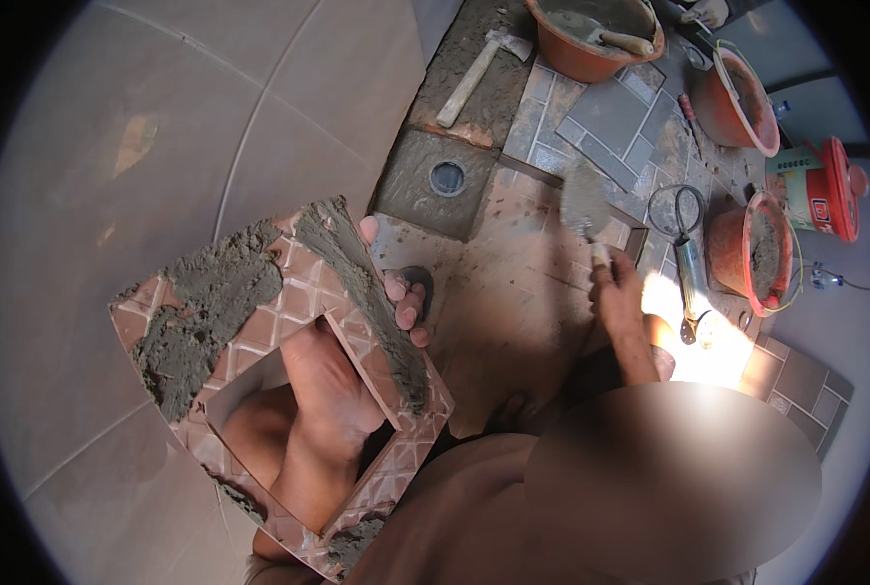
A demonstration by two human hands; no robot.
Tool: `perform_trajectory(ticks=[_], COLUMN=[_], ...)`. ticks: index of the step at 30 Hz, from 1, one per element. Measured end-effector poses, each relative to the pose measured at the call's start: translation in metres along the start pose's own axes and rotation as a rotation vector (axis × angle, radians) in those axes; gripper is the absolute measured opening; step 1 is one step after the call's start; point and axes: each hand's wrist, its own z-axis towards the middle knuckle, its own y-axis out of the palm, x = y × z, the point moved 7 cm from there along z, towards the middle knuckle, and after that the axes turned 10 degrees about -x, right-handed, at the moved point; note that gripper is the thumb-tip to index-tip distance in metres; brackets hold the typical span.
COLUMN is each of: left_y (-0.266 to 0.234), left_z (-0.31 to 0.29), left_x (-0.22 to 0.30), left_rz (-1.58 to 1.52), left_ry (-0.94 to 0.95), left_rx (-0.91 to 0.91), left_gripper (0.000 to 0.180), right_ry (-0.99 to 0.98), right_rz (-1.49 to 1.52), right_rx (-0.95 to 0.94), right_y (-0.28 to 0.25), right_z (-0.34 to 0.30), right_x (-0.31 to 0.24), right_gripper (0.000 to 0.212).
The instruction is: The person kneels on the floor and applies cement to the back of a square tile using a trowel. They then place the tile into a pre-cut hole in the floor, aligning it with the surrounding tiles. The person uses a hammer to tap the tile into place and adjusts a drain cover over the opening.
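Observation:
My left hand (329, 382) holds up a reddish tile (284, 314) with a gridded back and a square cut-out. The palm shows through the cut-out, and the fingers curl round the tile's right edge. Grey mortar (228, 268) is smeared in thick patches along several sides of that back. To the right, my right hand (618, 292) is closed round the handle of a trowel (585, 200). Its blade points away from me and is coated with grey mortar. Both the trowel and the tile are off the floor.
A round drain pipe (446, 178) sits in a square mortar bed ahead. Beyond it lies a hatchet-like hammer (472, 86). Orange mortar tubs (591, 60), a red-lidded bucket (837, 190) and an angle grinder (689, 278) stand or lie rightward. Another person's hand (710, 12) shows at the top.

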Motion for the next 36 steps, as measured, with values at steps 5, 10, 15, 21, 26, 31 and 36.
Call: perform_trajectory(ticks=[5, 10, 15, 21, 26, 31, 36], left_y=[0.007, 0.006, 0.005, -0.007, 0.007, 0.001, 0.011], left_z=[0.002, 0.004, -0.001, 0.010, -0.003, 0.005, -0.004], left_x=[-0.001, -0.003, 0.000, -0.012, 0.000, -0.009, 0.000], left_rz=[0.001, -0.045, -0.029, -0.028, -0.042, -0.073, -0.066], left_ry=[-0.031, -0.050, -0.022, -0.071, 0.002, 0.034, 0.043], left_rx=[0.079, 0.092, 0.092, 0.078, 0.104, 0.084, 0.120], left_gripper=[0.064, 0.066, 0.071, 0.074, 0.075, 0.074, 0.072], right_ry=[-0.120, -0.169, -0.022, 0.176, 0.313, 0.243, 0.319], right_rz=[-0.256, -0.586, -0.685, -0.051, 0.720, 0.753, 0.674], right_rx=[-0.239, -0.215, -0.273, -0.203, -0.212, 0.026, 0.005], right_y=[0.139, 0.191, 0.197, 0.177, 0.246, 0.295, 0.347], right_z=[0.088, 0.168, 0.182, 0.206, 0.178, 0.225, 0.201], right_x=[-0.026, -0.073, -0.080, 0.011, -0.021, -0.011, -0.050], right_gripper=[0.038, 0.041, 0.039, 0.028, 0.017, 0.012, 0.040])
